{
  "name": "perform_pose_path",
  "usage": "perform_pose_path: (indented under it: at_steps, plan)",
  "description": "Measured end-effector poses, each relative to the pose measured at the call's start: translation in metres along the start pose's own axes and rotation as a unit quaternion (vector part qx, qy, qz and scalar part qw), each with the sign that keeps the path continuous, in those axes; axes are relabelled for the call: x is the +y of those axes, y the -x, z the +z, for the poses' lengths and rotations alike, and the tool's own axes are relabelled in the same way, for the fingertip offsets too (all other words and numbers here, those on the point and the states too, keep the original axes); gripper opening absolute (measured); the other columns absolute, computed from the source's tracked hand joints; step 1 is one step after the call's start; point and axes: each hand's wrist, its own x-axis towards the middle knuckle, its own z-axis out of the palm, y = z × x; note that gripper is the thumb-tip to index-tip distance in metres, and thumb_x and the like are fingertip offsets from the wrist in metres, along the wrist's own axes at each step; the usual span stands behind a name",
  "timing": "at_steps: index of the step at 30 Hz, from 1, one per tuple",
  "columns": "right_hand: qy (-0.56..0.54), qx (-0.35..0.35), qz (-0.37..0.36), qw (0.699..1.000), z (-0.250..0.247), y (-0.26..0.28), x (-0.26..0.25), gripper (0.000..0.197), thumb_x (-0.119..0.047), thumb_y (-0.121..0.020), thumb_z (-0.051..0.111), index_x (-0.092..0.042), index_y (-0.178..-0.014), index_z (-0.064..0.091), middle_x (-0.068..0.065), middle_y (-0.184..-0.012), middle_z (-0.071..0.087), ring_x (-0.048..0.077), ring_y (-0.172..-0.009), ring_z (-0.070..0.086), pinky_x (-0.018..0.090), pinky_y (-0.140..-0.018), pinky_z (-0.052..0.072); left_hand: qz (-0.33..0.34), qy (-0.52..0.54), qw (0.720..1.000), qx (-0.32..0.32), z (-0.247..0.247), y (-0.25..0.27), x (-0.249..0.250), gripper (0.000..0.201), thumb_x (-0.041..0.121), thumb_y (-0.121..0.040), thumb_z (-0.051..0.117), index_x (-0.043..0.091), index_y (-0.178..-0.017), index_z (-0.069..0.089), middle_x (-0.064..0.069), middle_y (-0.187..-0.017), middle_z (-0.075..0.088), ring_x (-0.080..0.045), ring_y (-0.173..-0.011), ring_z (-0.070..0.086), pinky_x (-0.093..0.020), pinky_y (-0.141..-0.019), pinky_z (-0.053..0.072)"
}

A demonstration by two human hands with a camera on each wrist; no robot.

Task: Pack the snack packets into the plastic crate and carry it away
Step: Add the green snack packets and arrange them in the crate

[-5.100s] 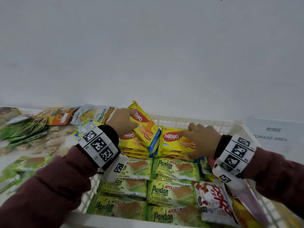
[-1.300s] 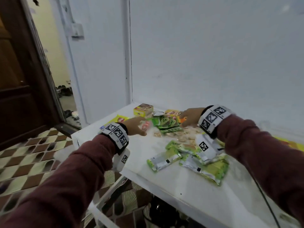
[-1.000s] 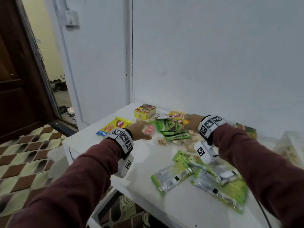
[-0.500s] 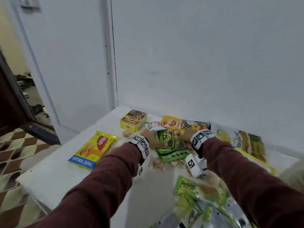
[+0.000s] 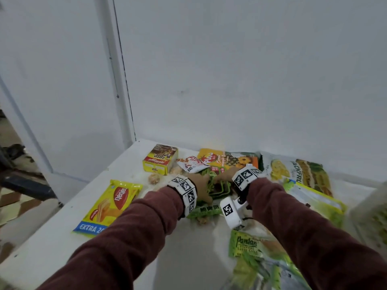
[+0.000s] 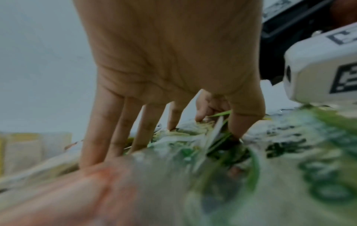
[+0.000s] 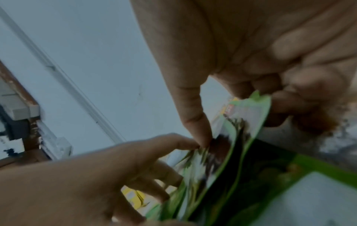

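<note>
A small pile of green snack packets [image 5: 217, 190] lies mid-table, among other loose packets. My left hand [image 5: 202, 185] and right hand [image 5: 227, 175] meet on this pile. In the left wrist view the left hand [image 6: 146, 125] has its fingers down the pile's far side and its thumb on top of the green packets [image 6: 193, 146]. The right wrist view shows the right hand [image 7: 249, 85] pinching the top edge of the green packets [image 7: 231, 160], while the left hand [image 7: 96, 175] curls round their other edge. The white crate [image 5: 368, 208] is a blur at the right edge.
On the white table [image 5: 62, 237] lie a yellow wafer packet [image 5: 113, 204], a yellow cereal box [image 5: 160, 162], a pineapple packet [image 5: 226, 162], a jackfruit bag [image 5: 297, 174] and Pandan cake packets [image 5: 247, 245]. The wall stands close behind; the table's left edge drops to the floor.
My view swung from the filled crate to the left part of the table. Both hands travelled to the green packet pile and closed round it from either side.
</note>
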Motion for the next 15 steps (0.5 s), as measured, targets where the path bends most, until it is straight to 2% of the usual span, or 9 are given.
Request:
perform_pose_path:
  at_steps: [1,2,4,5,7,9,11,13,15]
  plan:
    - [0.014,-0.014,-0.001,1.0,0.002,-0.007,-0.002,0.043,-0.033,-0.091,0.053,-0.003,-0.123,0.052,0.013,-0.125,0.053,0.028,-0.117,0.051,0.031,-0.093,0.042,0.008,0.001,1.0,-0.002,-0.001,0.002,0.001,0.085,0.053,-0.08,0.06,0.008,-0.142,0.023,-0.013,-0.115,0.059,-0.028,-0.098,0.059,-0.032,-0.07,0.047]
    - [0.006,-0.02,-0.004,1.0,0.003,-0.004,-0.004,0.034,-0.033,-0.091,0.052,-0.004,-0.108,0.057,0.01,-0.107,0.057,0.023,-0.098,0.057,0.028,-0.08,0.046,0.018,0.009,1.0,0.004,-0.002,0.006,0.002,0.088,0.052,-0.081,0.06,0.006,-0.143,0.019,-0.014,-0.113,0.059,-0.029,-0.094,0.059,-0.031,-0.069,0.046]
    - [-0.018,-0.003,0.005,1.0,0.007,-0.007,-0.007,0.025,-0.031,-0.091,0.053,-0.008,-0.083,0.05,0.002,-0.075,0.046,0.012,-0.065,0.044,0.019,-0.054,0.036,0.033,0.012,0.999,0.005,-0.001,0.01,0.004,0.094,0.051,-0.082,0.058,0.002,-0.145,0.01,-0.017,-0.102,0.058,-0.027,-0.083,0.055,-0.031,-0.067,0.046]
    - [-0.032,0.0,0.004,0.999,0.007,-0.008,-0.007,0.026,-0.03,-0.091,0.052,-0.009,-0.077,0.047,0.0,-0.07,0.04,0.01,-0.061,0.037,0.018,-0.051,0.031,0.041,0.006,0.999,0.013,-0.001,0.012,0.005,0.095,0.05,-0.082,0.058,0.0,-0.146,0.007,-0.017,-0.096,0.056,-0.027,-0.08,0.054,-0.032,-0.066,0.046]
    - [-0.072,-0.007,0.012,0.997,0.007,-0.007,-0.005,0.031,-0.026,-0.093,0.05,-0.013,-0.066,0.043,0.0,-0.069,0.038,0.01,-0.06,0.036,0.018,-0.053,0.031,0.052,-0.012,0.998,0.021,0.0,0.012,0.007,0.094,0.042,-0.085,0.058,-0.001,-0.146,0.001,-0.019,-0.099,0.058,-0.03,-0.084,0.058,-0.032,-0.066,0.046]
    - [-0.156,-0.018,0.026,0.987,0.011,-0.009,-0.003,0.028,-0.019,-0.09,0.052,-0.012,-0.065,0.044,0.004,-0.071,0.042,0.015,-0.062,0.043,0.022,-0.059,0.04,0.055,-0.032,0.998,0.026,0.003,0.009,0.006,0.087,0.03,-0.088,0.056,0.001,-0.146,-0.001,-0.017,-0.108,0.06,-0.031,-0.087,0.059,-0.031,-0.064,0.045]
    - [-0.252,-0.03,0.044,0.966,0.017,-0.009,0.0,0.018,-0.012,-0.084,0.055,-0.01,-0.068,0.048,0.008,-0.077,0.045,0.022,-0.068,0.048,0.032,-0.071,0.049,0.058,-0.037,0.997,0.043,0.005,0.006,0.005,0.08,0.025,-0.09,0.051,0.002,-0.147,-0.001,-0.015,-0.109,0.061,-0.03,-0.09,0.061,-0.03,-0.064,0.044]
    - [-0.338,-0.049,0.055,0.938,0.024,-0.01,0.005,0.009,-0.008,-0.078,0.053,-0.011,-0.07,0.05,0.012,-0.084,0.05,0.027,-0.076,0.053,0.035,-0.08,0.048,0.05,-0.022,0.997,0.051,0.004,0.004,0.003,0.074,0.026,-0.092,0.046,0.005,-0.147,0.001,-0.014,-0.11,0.062,-0.029,-0.088,0.061,-0.029,-0.064,0.044]
    - [-0.405,-0.074,0.042,0.91,0.027,-0.01,0.009,0.01,-0.005,-0.077,0.048,-0.009,-0.068,0.049,0.012,-0.081,0.054,0.027,-0.076,0.056,0.034,-0.078,0.048,0.044,0.001,0.998,0.054,0.003,0.001,0.001,0.066,0.025,-0.094,0.043,0.007,-0.147,0.008,-0.014,-0.114,0.06,-0.029,-0.091,0.06,-0.03,-0.065,0.044]
